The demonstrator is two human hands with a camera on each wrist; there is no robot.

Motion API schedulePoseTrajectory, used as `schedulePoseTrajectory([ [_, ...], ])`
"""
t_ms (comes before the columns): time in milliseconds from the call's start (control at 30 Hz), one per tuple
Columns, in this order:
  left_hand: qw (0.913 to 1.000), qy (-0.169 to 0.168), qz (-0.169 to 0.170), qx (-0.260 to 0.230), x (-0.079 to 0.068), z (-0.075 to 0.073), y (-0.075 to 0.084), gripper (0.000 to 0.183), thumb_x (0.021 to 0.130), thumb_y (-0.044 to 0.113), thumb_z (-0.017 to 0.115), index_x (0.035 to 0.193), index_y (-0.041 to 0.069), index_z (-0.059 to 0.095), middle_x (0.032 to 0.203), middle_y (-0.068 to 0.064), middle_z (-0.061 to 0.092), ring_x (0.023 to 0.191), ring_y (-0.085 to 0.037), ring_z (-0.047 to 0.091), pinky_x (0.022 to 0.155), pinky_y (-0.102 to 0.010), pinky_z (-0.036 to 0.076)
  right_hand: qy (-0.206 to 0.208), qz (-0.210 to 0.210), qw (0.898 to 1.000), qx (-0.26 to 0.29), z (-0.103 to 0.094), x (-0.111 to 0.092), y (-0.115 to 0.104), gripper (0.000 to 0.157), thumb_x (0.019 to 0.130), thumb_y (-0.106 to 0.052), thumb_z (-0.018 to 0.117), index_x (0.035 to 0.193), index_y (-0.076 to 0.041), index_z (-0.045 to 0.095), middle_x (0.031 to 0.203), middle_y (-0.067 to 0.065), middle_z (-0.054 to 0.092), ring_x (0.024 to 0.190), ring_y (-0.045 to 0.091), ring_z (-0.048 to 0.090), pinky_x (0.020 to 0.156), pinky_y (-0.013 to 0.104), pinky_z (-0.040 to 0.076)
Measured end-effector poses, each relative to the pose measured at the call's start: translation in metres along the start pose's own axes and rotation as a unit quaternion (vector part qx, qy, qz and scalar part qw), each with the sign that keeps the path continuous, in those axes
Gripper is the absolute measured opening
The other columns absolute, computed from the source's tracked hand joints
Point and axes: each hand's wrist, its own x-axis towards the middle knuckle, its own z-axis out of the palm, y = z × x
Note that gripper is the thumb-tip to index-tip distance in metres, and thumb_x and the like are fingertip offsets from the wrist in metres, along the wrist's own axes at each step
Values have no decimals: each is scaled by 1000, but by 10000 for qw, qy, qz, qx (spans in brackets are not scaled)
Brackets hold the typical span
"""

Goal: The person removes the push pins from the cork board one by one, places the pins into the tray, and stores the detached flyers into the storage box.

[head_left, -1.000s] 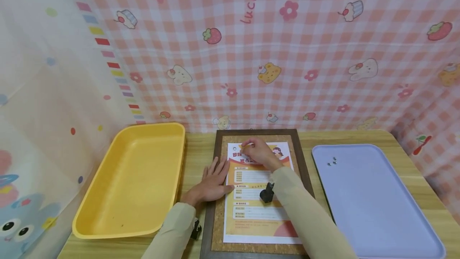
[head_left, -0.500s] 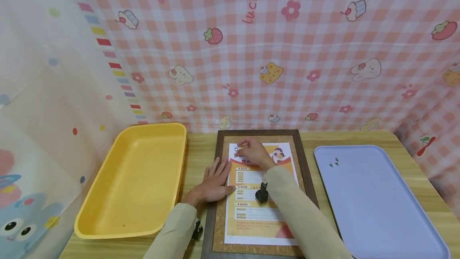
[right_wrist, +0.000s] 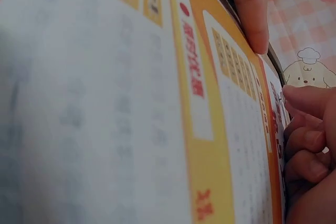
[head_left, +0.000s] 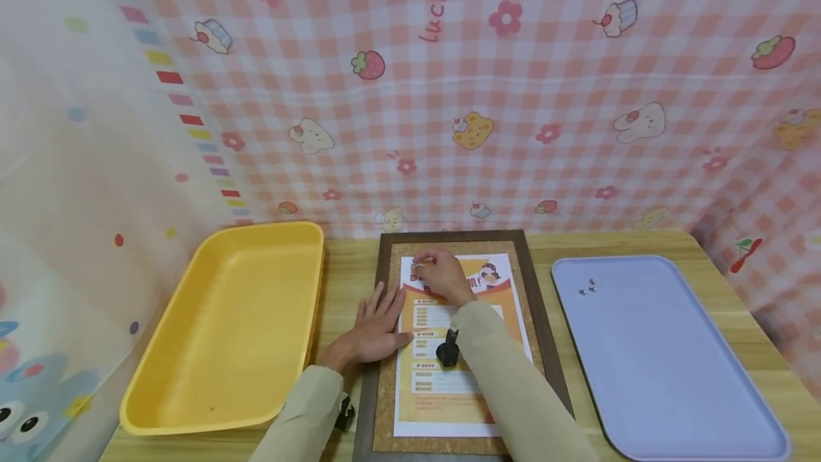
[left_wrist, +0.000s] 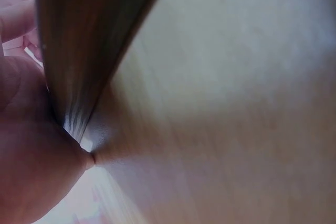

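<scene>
A printed poster (head_left: 410,376) lies on a cork board (head_left: 385,405) with a dark wooden frame (head_left: 535,298). My left hand (head_left: 375,330) rests with fingers spread over the frame's left side and the poster's left edge; the left wrist view shows its palm (left_wrist: 37,150) against the frame. At the poster's upper left corner, my right hand (head_left: 444,276) has its thumb and fingers curled around the spot where a small silver thumbtack sits. In the right wrist view the right hand (right_wrist: 315,145) is at the poster's top, its fingertips mostly hiding the tack.
To the right lies a lilac tray (head_left: 667,362) with 3 small silver thumbtacks (head_left: 588,288) near its upper left. A deep yellow tray (head_left: 224,334) stands on the wooden table (head_left: 346,269) at the left. A checked cloth (head_left: 410,105) hangs behind.
My right hand has moved left across the poster's top to the corner tack, which was visible before and is now covered by the fingers. The left hand has stayed in place.
</scene>
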Motion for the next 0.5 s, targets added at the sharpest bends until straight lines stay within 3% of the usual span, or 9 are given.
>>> schedulePoseTrajectory([
  [200,9995,-52,-186,247,3,2,-4,83,98,40,49,160,10,3,167,-7,-7,151,-26,-21,117,-58,-9,98,255,9996,96,2,0,-2,14,91,-19,68,101,-15,77,116,7,67,105,25,59,96,43,45],
  [500,9996,-30,-226,159,1,0,1,82,98,37,51,160,8,6,167,-10,-3,152,-30,-17,118,-60,-7,59,401,9989,218,1,-1,-3,12,90,-15,69,96,-15,79,108,4,71,96,21,60,90,37,46],
])
